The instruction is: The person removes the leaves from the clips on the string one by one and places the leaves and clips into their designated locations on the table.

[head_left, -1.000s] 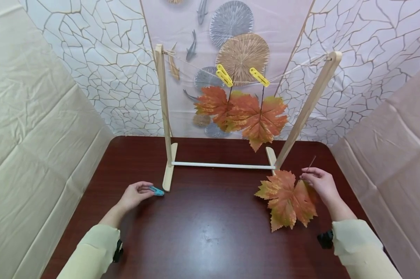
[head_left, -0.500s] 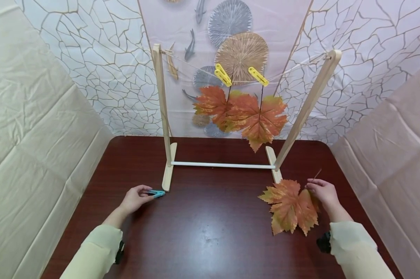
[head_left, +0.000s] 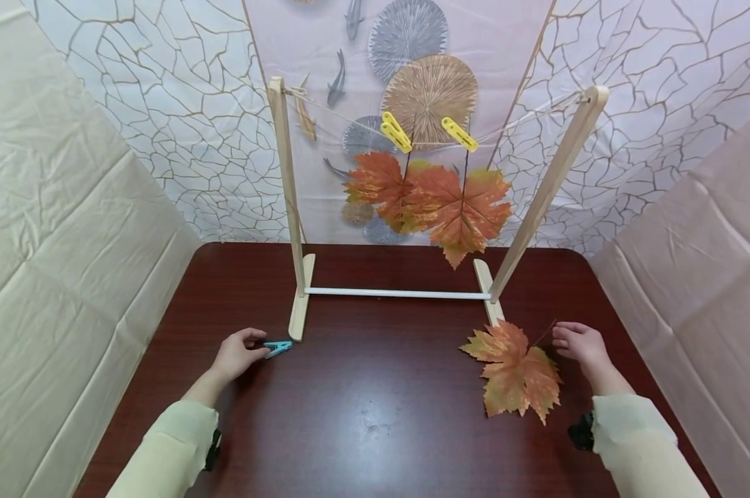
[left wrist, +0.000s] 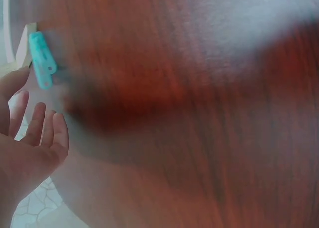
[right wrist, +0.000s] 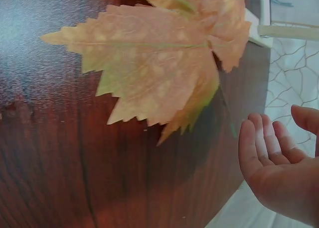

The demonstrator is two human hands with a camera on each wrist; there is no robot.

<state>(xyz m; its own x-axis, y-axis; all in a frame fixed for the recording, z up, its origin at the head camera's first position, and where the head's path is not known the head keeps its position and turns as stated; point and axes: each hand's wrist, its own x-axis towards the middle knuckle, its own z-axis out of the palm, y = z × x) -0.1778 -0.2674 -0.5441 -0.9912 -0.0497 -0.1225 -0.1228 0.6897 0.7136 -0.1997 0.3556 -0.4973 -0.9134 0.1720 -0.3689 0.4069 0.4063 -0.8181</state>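
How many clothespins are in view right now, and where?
3: a left yellow clothespin and a right yellow clothespin, both on the string, and a blue clothespin on the table beside the left hand.

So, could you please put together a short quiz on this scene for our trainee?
1. How many yellow clips are in view?
2. True or false: the loose leaf lies on the table beside the right hand.
3. Which thing is nearest the left hand?
a) white bar
b) teal clip
c) a yellow clip

Key: 1. Two. 2. True. 3. b.
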